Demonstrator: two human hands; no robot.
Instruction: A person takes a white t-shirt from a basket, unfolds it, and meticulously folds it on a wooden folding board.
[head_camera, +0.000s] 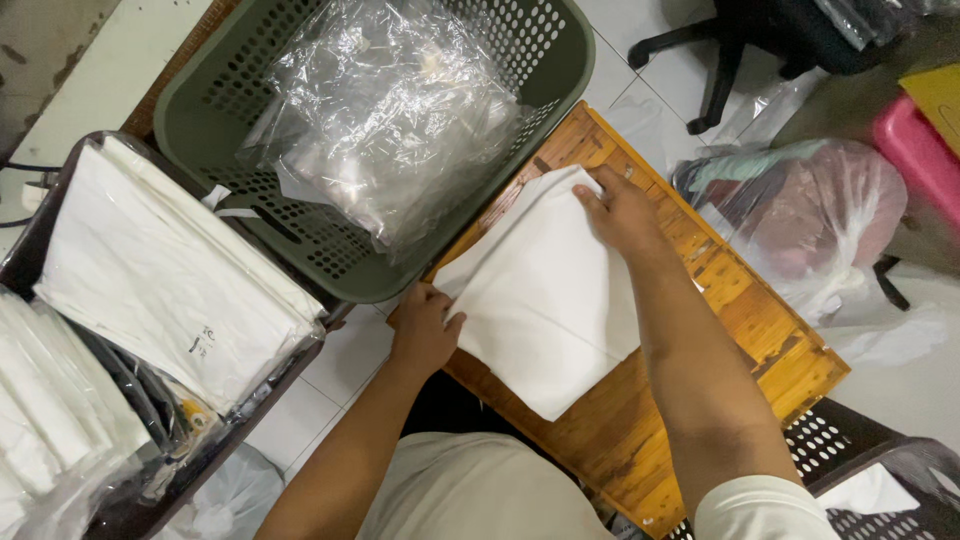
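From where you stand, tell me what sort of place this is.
Probably a small garment packing workroom: a left hand and right hand flatten a white folded cloth on a wooden table, beside a green basket of clear plastic bags.

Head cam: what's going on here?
A person has both hands on a folded white cloth lying on a small wooden table. The left hand presses its near-left edge; the right hand lies flat on its far corner. Beyond the table sits a green perforated basket holding clear plastic bags. To the left, a dark bin holds a stack of folded white cloths.
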